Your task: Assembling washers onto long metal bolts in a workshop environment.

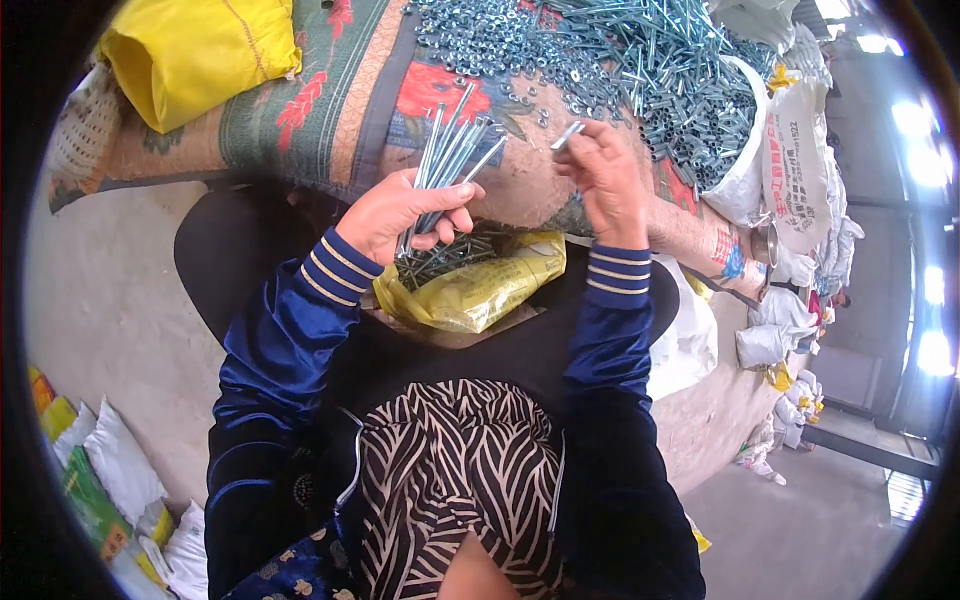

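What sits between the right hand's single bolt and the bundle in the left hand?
Nothing visible does. The right hand pinches one short bolt at its fingertips, and the left hand grips a bundle of long bolts. Between them shows only the patterned cloth below, with loose nuts scattered farther up.

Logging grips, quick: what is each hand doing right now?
Left hand: closed around a bundle of long bolts.
Right hand: fingertips pinching a single bolt.
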`<state>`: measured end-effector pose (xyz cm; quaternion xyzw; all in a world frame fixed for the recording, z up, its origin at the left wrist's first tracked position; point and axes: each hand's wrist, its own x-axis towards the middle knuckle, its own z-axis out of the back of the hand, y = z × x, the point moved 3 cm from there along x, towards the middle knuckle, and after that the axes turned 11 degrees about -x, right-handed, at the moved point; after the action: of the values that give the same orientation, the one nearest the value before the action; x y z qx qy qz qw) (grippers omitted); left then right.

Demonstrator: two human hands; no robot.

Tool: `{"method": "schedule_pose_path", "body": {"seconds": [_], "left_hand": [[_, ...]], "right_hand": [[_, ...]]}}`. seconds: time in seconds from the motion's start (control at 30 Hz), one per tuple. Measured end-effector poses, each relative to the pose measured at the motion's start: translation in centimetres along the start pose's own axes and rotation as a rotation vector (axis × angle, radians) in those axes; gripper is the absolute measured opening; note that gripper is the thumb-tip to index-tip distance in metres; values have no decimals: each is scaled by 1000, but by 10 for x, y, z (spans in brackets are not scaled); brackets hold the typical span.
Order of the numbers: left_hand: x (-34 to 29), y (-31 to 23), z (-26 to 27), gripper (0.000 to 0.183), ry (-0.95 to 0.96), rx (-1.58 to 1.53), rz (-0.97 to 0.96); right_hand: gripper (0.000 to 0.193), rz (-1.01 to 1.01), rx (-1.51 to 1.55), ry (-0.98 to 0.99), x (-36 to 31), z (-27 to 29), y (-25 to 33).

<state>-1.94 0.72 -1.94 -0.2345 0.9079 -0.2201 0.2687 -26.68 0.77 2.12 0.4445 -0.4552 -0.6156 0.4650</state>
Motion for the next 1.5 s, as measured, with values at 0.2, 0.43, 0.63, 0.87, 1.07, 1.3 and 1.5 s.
{"method": "schedule_pose_path", "body": {"seconds": [0.2, 0.43, 0.63, 0.87, 1.07, 1.3, 1.5], "left_hand": [[-8, -4, 0, 31, 23, 56, 10], [-12, -5, -1, 28, 35, 135, 29], [-14, -7, -4, 28, -7, 136, 8], [-10, -5, -3, 29, 32, 23, -23], [-9, -4, -2, 27, -131, 54, -74], [-7, -7, 9, 22, -148, 31, -153], [-6, -5, 10, 22, -171, -35, -159]], "right_hand": [[25, 4, 224, 136, -11, -44, 14], [24, -20, 66, 186, -18, -51, 23], [21, -139, 71, 169, -19, -53, 25], [17, -193, 60, 123, -20, -50, 21], [20, -136, -247, 401, -43, -92, 9], [15, 236, -827, -596, 19, 42, -9], [17, 386, -1306, -579, 38, 55, -18]]}}
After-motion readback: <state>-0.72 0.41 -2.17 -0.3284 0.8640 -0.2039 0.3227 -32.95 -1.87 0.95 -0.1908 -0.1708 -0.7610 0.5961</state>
